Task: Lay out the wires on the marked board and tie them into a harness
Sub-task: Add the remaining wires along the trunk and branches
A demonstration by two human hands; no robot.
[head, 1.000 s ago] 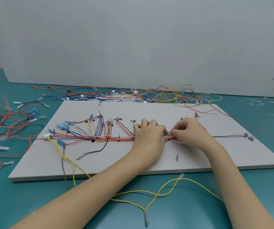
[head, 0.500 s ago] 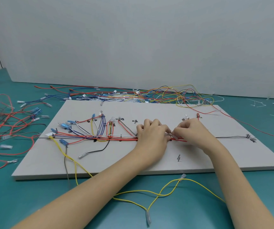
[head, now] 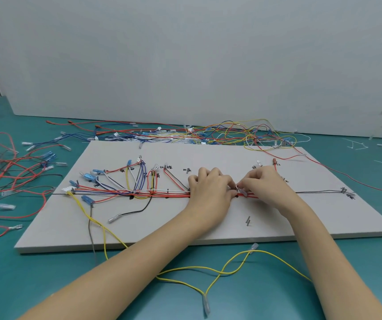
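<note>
Between both hands — red wire bundle, mid-board.

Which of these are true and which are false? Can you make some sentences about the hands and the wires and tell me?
1. Both hands meet at the red wire bundle on the board. True: the left hand and the right hand work side by side on it.
2. The board lies on a green table. True.
3. The long yellow wire lies wholly on the board. False: it runs off the near edge and loops on the table.
4. The pile of loose wires sits behind the board. True.
5. The right hand rests flat on the table. False: its fingers are curled at the bundle on the board.
</note>
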